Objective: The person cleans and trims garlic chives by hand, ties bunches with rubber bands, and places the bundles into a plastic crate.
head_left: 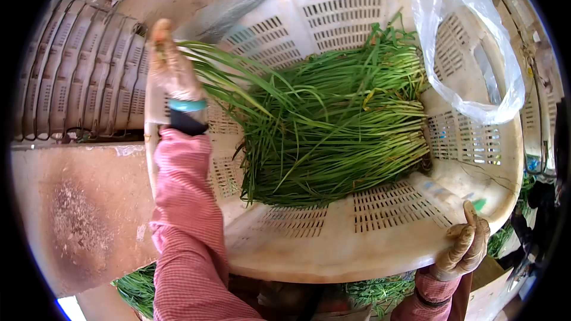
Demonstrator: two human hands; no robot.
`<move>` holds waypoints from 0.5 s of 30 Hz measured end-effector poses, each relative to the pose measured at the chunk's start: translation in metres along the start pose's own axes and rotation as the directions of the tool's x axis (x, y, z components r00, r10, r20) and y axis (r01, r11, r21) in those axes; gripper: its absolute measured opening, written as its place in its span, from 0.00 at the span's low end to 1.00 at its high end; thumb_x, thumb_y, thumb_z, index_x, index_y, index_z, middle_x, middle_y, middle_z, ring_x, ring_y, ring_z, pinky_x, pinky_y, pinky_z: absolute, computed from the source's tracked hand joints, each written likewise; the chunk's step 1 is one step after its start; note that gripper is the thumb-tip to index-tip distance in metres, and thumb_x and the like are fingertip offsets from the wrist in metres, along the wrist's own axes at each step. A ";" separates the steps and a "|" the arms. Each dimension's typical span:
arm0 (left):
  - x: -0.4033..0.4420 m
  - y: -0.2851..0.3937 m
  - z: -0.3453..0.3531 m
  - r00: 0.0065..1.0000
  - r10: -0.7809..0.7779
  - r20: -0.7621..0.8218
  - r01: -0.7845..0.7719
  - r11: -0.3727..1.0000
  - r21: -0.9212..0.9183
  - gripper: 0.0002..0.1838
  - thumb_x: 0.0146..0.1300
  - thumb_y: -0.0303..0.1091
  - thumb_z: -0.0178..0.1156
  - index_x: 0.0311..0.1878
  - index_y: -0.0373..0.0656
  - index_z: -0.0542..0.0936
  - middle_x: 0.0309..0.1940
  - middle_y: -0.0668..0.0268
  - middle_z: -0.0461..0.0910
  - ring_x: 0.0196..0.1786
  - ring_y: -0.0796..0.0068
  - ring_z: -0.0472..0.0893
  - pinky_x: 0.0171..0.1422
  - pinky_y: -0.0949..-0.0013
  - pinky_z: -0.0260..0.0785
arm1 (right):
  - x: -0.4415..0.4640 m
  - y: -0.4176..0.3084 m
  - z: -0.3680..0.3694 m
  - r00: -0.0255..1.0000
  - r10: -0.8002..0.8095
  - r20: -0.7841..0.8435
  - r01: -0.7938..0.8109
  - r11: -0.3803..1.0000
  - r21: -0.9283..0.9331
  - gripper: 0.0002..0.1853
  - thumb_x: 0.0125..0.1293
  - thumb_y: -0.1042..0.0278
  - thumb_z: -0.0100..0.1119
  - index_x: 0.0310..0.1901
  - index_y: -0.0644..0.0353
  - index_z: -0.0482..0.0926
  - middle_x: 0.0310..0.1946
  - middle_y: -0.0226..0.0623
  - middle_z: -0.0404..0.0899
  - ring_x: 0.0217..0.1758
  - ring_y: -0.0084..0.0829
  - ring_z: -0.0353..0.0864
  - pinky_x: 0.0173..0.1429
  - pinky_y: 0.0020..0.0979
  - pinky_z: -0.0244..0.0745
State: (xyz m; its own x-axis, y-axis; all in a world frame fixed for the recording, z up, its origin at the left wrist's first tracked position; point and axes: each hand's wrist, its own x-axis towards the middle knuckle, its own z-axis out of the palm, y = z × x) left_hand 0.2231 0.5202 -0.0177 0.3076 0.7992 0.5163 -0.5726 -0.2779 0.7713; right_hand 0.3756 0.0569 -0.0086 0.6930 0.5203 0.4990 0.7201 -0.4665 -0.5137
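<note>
A large white plastic basket [267,264] with slotted walls holds a thick layer of long green leafy stalks [333,137]. Their pale cut ends lie to the right and the leaf tips to the left. At the basket's left rim, my left hand [172,68] is closed on the tips of some leaves, which rise from the pile towards it. My right hand [467,246], in a thin stained glove, is at the near right rim with its fingers curled over the edge. A clear plastic bag [508,92] hangs over the right rim.
Stacked white crates [83,71] stand at the far left. Below them is a stained, flat brown surface [83,214]. A grey rolled sheet [241,9] lies behind the basket. More greens [140,291] show beneath the basket's near side, and others at the lower right.
</note>
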 end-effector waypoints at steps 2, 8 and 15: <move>0.011 0.018 -0.004 0.979 0.067 0.194 -0.070 0.997 0.012 0.14 0.61 0.32 0.52 0.49 0.37 0.74 0.45 0.55 0.77 0.45 0.68 0.77 0.43 0.74 0.74 | -0.001 -0.003 0.001 0.998 0.063 -0.017 -0.063 0.998 -0.012 0.19 0.66 0.65 0.37 0.38 0.73 0.76 0.09 0.27 0.66 0.12 0.22 0.62 0.35 0.29 0.63; -0.116 -0.094 0.100 0.815 -0.396 0.423 -0.151 0.560 0.815 0.10 0.56 0.43 0.57 0.37 0.51 0.81 0.33 0.67 0.80 0.33 0.70 0.78 0.42 0.69 0.71 | -0.003 -0.002 -0.003 0.991 0.134 0.023 -0.135 0.990 0.041 0.20 0.67 0.61 0.40 0.42 0.72 0.76 0.18 0.31 0.71 0.18 0.17 0.62 0.28 0.19 0.60; -0.176 -0.186 0.129 0.517 -0.823 0.236 -0.219 0.140 0.966 0.18 0.52 0.43 0.60 0.45 0.46 0.78 0.39 0.58 0.77 0.41 0.60 0.76 0.45 0.64 0.67 | 0.001 -0.002 -0.003 0.999 0.040 0.019 -0.039 0.998 -0.049 0.20 0.67 0.63 0.38 0.40 0.73 0.76 0.09 0.28 0.66 0.16 0.20 0.61 0.35 0.26 0.61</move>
State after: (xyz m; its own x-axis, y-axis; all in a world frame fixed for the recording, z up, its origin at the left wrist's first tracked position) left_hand 0.3737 0.3626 -0.2037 0.8098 0.5157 -0.2799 0.5863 -0.7284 0.3545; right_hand 0.3750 0.0559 -0.0051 0.7203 0.5147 0.4650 0.6935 -0.5206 -0.4980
